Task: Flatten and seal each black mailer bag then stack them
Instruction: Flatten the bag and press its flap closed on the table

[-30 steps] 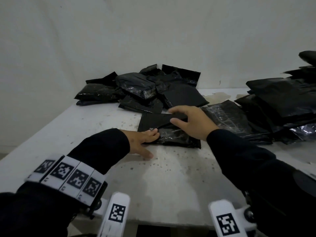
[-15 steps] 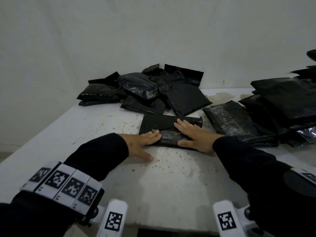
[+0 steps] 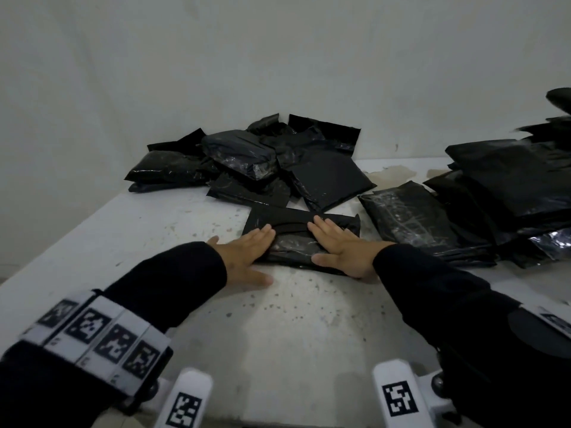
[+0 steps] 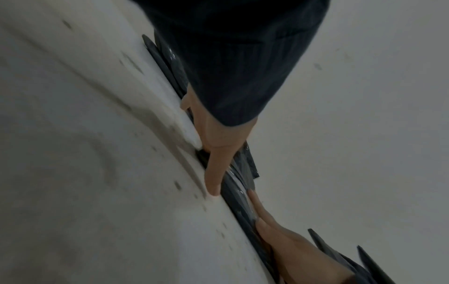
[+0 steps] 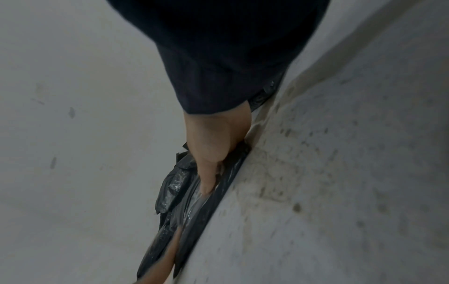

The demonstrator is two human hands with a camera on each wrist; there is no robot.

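Both hands lie flat, fingers straight, gripping nothing: left hand (image 3: 247,250) and right hand (image 3: 341,250) press the mailer bag (image 3: 293,242) against the table (image 3: 278,319). Sweep outward along the flap, which seems folded over, pushing air out evenly.

We wear long dark sleeves (image 3: 173,282) down to both wrists. Around our left forearm runs a white band (image 3: 99,335) of black square-patterned markers. Two white tabs (image 3: 185,400), each bearing one such marker, jut out nearest us.

The right-hand pile of mailers (image 3: 513,193) runs off the frame edge, its count seemingly untellable
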